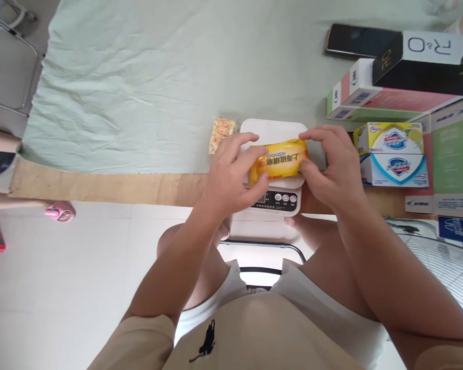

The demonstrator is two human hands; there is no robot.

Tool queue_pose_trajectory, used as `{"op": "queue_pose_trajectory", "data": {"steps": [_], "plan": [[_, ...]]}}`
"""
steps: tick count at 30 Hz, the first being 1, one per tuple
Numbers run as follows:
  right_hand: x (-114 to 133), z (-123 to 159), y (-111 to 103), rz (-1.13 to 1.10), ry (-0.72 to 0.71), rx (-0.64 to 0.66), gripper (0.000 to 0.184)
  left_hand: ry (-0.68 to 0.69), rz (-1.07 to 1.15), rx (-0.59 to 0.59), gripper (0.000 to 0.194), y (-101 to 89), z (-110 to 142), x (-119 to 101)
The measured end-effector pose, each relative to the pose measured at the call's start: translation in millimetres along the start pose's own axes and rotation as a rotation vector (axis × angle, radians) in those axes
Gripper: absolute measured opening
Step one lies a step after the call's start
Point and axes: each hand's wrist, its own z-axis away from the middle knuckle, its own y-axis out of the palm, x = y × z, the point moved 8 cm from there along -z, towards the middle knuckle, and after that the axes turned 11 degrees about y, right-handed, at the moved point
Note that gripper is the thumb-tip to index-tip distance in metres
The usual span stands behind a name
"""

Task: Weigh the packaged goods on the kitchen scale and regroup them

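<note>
The yellow soap packet (281, 159) was over the white plate of the kitchen scale (273, 129), near the table's near edge; whether it rested there or was held just above, I could not tell. Its long axis ran left to right, slanting slightly, with the right end farther away than the left. Its printed face was up, the lettering upside down to the wearer. The left hand (233, 177) pinched the left end between thumb and forefinger, its other fingers loosely bent. The right hand (335, 167) pinched the right end, forefinger at the far corner and thumb nearer. A small wrapped packet (221, 129) lay left of the scale; soap boxes (395, 154) stood to the right.
</note>
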Motion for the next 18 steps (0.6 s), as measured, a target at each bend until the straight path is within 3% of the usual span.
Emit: {"op": "queue_pose_trajectory", "data": {"steps": [4, 13, 18], "plan": [[-12, 1, 3, 0.036, 0.022, 0.008, 0.037, 0.005, 0.006, 0.083, 0.031, 10.7, -5, -7], [-8, -4, 9, 0.025, 0.068, 0.029, 0.036, -0.09, -0.01, 0.149, 0.034, 16.8, -7, -9], [0, -2, 8, 0.024, 0.036, -0.001, 0.036, -0.05, -0.014, 0.085, 0.027, 16.9, -10, -11]]}}
